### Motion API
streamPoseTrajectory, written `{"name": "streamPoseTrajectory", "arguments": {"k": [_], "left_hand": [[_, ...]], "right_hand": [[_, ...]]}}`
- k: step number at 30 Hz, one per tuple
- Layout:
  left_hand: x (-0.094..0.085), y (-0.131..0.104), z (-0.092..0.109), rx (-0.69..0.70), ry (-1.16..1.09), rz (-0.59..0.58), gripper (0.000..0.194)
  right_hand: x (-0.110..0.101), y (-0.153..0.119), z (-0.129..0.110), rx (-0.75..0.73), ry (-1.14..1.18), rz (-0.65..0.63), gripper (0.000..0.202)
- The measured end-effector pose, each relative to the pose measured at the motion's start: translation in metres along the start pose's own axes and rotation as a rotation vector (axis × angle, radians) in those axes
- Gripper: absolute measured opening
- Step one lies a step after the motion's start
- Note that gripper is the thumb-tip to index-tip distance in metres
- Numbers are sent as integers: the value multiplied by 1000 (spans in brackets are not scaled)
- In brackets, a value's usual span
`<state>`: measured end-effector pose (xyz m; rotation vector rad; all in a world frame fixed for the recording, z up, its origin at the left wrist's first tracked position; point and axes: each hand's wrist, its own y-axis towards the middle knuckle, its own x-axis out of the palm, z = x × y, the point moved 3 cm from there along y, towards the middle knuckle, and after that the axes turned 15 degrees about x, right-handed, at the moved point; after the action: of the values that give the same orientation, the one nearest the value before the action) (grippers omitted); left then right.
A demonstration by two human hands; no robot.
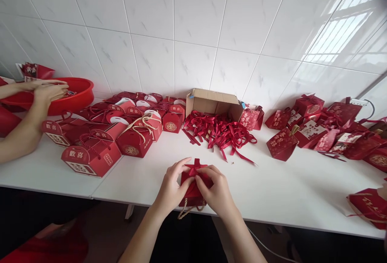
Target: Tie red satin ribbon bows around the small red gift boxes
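A small red gift box stands at the table's front edge, straight ahead of me. A red ribbon is gathered in a bow or knot on its top. My left hand pinches the ribbon from the left, thumb and fingers closed together. From the right, my right hand pinches it too, the two thumbs almost meeting. A twisted rope handle hangs off the box's near side over the edge. Much of the box is hidden under my hands.
Behind lies a heap of red ribbons spilling from a cardboard box. Rows of red boxes stand left, more boxes right. At far left a co-worker's hands are over a red basin. Another red box is at far right.
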<state>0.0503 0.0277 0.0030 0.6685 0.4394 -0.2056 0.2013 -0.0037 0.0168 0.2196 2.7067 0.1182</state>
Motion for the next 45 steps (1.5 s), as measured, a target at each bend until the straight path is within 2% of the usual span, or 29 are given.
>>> {"name": "streamPoseTrajectory", "arguments": {"k": [5, 11, 15, 20, 23, 27, 30, 34, 39, 45], "left_hand": [[-3, 4, 7, 80, 63, -30, 38], [-2, 7, 6, 39, -34, -61, 33], [-4, 5, 6, 28, -56, -56, 29], [-1, 6, 5, 3, -126, -63, 34], [2, 10, 2, -33, -151, -14, 32], [0, 10, 2, -52, -81, 77, 16], [-5, 5, 6, -2, -3, 27, 10], [-7, 3, 5, 18, 40, -10, 12], [-6, 8, 2, 18, 21, -48, 12], [-7, 13, 15, 121, -51, -238, 16]], "right_hand": [[1, -1, 1, 11, -46, -32, 16], [1, 0, 6, 35, -70, 67, 11], [4, 3, 13, 125, -3, 0, 11], [8, 6, 17, 174, 131, -136, 20], [10, 7, 17, 186, 188, -158, 27], [16, 7, 18, 221, 247, -55, 28], [19, 6, 19, 249, 270, -20, 26], [17, 2, 18, 279, 235, -56, 26], [0, -2, 17, 247, 105, -83, 26], [-22, -2, 25, 162, -25, 12, 20]]}}
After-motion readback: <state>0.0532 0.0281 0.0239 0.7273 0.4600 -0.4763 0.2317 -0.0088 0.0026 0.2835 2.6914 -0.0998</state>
